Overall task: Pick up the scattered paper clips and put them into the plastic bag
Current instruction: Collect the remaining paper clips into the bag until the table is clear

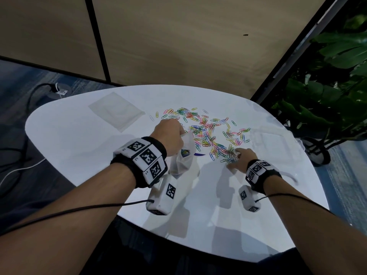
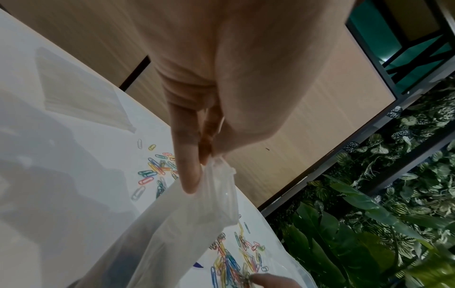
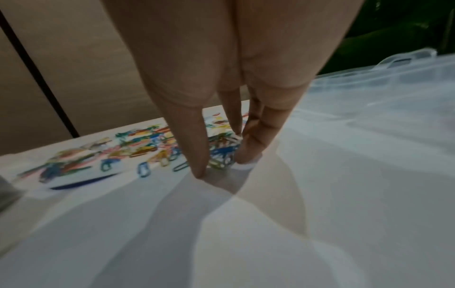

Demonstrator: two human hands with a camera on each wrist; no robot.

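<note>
Coloured paper clips (image 1: 206, 132) lie scattered across the middle of the white table (image 1: 79, 147). My left hand (image 1: 170, 133) is raised above their near-left edge. Its fingertips (image 2: 194, 175) pinch the top edge of a translucent plastic bag (image 1: 184, 161), which hangs down to the table; the bag (image 2: 192, 214) fills the lower left wrist view. My right hand (image 1: 238, 157) is down on the near-right end of the pile. Its thumb (image 3: 197, 167) and fingers (image 3: 248, 154) touch the table and close around a small bunch of clips (image 3: 221, 157).
A flat stack of clear bags (image 1: 117, 112) lies at the far left of the table. A clear plastic box (image 1: 274, 139) sits at the right edge, close to my right hand. Leafy plants (image 1: 327, 86) stand beyond the right side. Cables (image 1: 23, 163) run along the floor on the left.
</note>
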